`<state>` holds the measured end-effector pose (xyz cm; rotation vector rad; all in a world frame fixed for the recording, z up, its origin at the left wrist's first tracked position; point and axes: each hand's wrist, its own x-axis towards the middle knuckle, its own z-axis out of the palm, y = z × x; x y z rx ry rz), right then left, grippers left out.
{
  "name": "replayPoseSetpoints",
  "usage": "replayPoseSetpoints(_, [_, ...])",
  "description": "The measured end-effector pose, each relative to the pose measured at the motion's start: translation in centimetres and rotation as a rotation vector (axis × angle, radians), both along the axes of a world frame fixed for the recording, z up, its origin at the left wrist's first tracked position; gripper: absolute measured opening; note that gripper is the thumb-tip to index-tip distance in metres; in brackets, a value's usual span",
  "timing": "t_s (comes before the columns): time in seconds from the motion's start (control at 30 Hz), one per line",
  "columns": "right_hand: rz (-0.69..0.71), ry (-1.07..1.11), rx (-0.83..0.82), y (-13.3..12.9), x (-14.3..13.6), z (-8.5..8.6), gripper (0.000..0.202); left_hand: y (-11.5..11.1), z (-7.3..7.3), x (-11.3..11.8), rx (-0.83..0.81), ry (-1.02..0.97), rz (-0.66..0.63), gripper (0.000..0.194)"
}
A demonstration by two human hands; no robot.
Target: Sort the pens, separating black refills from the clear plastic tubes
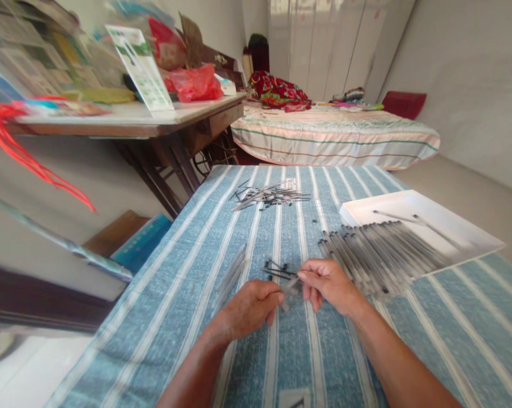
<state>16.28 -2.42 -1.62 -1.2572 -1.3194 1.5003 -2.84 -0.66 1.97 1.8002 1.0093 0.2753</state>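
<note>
My left hand (254,306) and my right hand (326,283) are close together over the striped cloth, fingers pinched. Between their fingertips is a small, thin, greyish translucent piece (290,284), blurred, perhaps a pen part; both hands seem to grip it. Just beyond them lie several short black pieces (277,269). Clear tubes (231,275) rest left of my hands. On the right, many dark-capped pens (366,255) lie in a row, partly against a white tray (460,226). Farther off is a loose pile of thin black and grey sticks (268,195).
The blue striped table cloth (154,317) lies under everything. A wooden desk (196,113) with a red bag (196,84) and a white-green card (141,68) stands at the left. A bed (336,133) is behind, and a blue box (141,243) sits low left.
</note>
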Motion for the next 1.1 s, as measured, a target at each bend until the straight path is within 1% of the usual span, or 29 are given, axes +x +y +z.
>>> replayPoseSetpoints(0.1, [-0.085,0.051,0.005,0.2,0.7,0.1,0.029,0.2,0.4,-0.6,-0.039,-0.01,0.003,0.034])
replayPoseSetpoints(0.17, [-0.204,0.073,0.006,0.5,1.5,0.2,0.028,0.6,0.8,-1.6,-0.063,-0.008,0.002,0.032])
replayPoseSetpoints(0.23, [-0.354,0.1,0.007,0.8,2.2,0.4,0.026,1.2,1.2,-2.7,-0.074,0.004,0.027,0.029])
replayPoseSetpoints(0.3, [-0.477,0.118,0.007,0.9,2.7,0.4,0.024,1.7,1.5,-3.6,-0.068,0.008,0.089,0.026])
replayPoseSetpoints(0.37, [-0.53,0.104,-0.009,1.0,2.9,0.4,0.023,2.0,1.6,-4.1,-0.042,-0.035,0.209,0.026])
replayPoseSetpoints(0.43, [-0.499,0.033,-0.044,1.0,2.9,0.3,0.021,2.1,1.3,-3.9,-0.041,-0.154,0.351,0.026])
replayPoseSetpoints(0.5, [-0.445,-0.084,-0.063,0.9,2.6,0.3,0.02,2.0,1.0,-3.2,-0.107,-0.339,0.483,0.02])
replayPoseSetpoints(0.6, [-0.394,-0.228,0.019,0.3,1.6,0.7,0.022,1.8,0.5,-1.8,-0.249,-0.635,0.617,0.019])
replayPoseSetpoints(0.67, [-0.283,-0.224,0.09,-0.3,0.2,1.3,0.025,1.6,0.3,-0.9,-0.297,-0.799,0.661,0.018])
replayPoseSetpoints(0.73, [-0.081,-0.178,0.097,-1.0,-1.7,1.7,0.027,1.4,0.2,-0.1,-0.322,-0.917,0.687,0.015])
replayPoseSetpoints(0.8, [0.042,-0.143,0.08,-1.6,-3.7,1.9,0.024,1.2,0.2,0.6,-0.353,-0.981,0.707,0.012])
replayPoseSetpoints(0.83, [0.072,-0.125,0.084,-1.8,-4.6,1.8,0.024,1.0,0.3,1.0,-0.372,-0.996,0.718,0.011])
replayPoseSetpoints(0.93, [0.057,-0.058,0.058,-2.0,-6.5,1.4,0.029,0.7,0.4,1.8,-0.432,-1.023,0.748,0.008])
replayPoseSetpoints(1.03, [0.063,0.006,-0.036,-2.1,-7.2,1.2,0.035,0.6,0.6,2.1,-0.468,-1.074,0.775,0.003])
replayPoseSetpoints(1.1, [0.074,0.012,-0.073,-2.0,-7.5,1.4,0.037,0.8,0.8,2.2,-0.465,-1.089,0.823,0.001])
